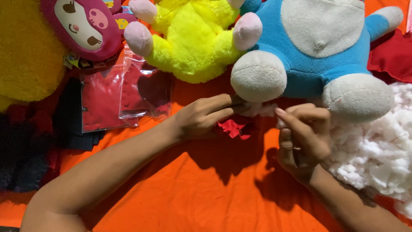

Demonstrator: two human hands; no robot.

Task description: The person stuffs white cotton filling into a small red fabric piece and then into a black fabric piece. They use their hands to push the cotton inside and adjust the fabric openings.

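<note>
There is one view only, from a camera on the person's head, looking steeply down and a little forward over both forearms. It sits close to the work: the orange cloth fills the lower half of the frame, and the arms enter from the bottom corners. The left hand and the right hand meet near the centre. The far edge cuts off the soft toys: the blue one, the yellow one and the pink one. White stuffing runs out on the right.
</note>
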